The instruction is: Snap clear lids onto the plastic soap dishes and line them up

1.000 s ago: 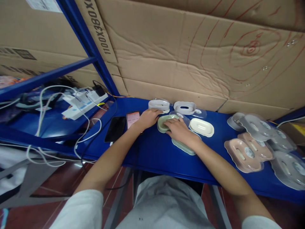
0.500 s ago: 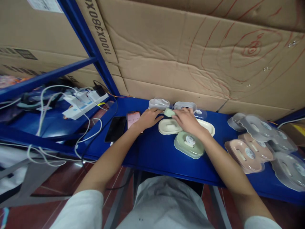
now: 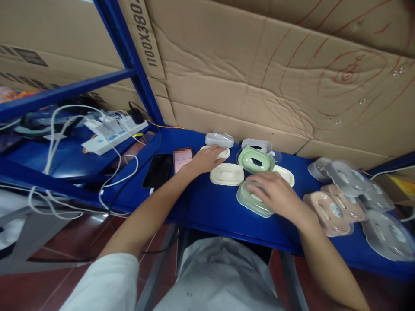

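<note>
My left hand lies on the blue shelf, fingers resting flat on a cream oval piece. Just in front of it sits a cream soap dish. My right hand is cupped over a pale green soap case near the shelf's front edge, fingers curled on its top. A green slotted insert sits behind it on a clear lid, with another cream dish to its right. Two grey-white cases stand at the back against the cardboard.
Pink cases and several clear-lidded grey cases are piled at the right. A dark phone and a lit phone lie left of my hand. Power strips and white cables cover the left shelf. Cardboard backs the shelf.
My right hand came back from the rear cases and dropped onto the green case in front. The green insert now sits on the clear lid. My left hand stayed put.
</note>
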Available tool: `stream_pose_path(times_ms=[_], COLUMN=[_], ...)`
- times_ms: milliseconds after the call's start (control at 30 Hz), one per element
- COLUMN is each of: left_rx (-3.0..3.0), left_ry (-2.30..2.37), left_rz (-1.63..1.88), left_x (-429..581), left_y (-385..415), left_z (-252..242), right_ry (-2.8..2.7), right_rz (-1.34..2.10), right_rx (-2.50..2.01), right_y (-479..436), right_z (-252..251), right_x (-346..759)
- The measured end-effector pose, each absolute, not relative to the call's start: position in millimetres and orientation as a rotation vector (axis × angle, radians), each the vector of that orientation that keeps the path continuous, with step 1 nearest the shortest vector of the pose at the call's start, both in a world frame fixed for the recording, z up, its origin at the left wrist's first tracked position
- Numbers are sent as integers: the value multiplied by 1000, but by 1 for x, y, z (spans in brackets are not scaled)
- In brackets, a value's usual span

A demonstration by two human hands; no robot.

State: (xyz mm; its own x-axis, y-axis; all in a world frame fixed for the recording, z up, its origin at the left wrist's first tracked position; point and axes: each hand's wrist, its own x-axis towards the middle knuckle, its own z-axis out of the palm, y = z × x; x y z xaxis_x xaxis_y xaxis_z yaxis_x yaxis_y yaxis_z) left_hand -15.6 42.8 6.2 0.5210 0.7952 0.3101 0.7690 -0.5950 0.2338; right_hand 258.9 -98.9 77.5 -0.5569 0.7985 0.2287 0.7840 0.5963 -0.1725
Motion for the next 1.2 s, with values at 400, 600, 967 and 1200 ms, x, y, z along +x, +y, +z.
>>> stream_pose_path(times_ms=[400,600,967,1200], left_rx=[2734,2804,2864,2891], left_ry=[775,872,919,932], left_rz=[587,474,425,435], left_x=[8,6,7,5], left_y=[20,30,31,31], left_z=[19,5,3,3], right_ry=[-2240,-2328,-2436,-2323], right_rz=[-238,-225,-139,-150], right_rx=[-1428,-1402,-1425,-1360], right_y=[-119,-170,-168,-170], right_z=[36,26,20,6], right_x=[289,266,262,248])
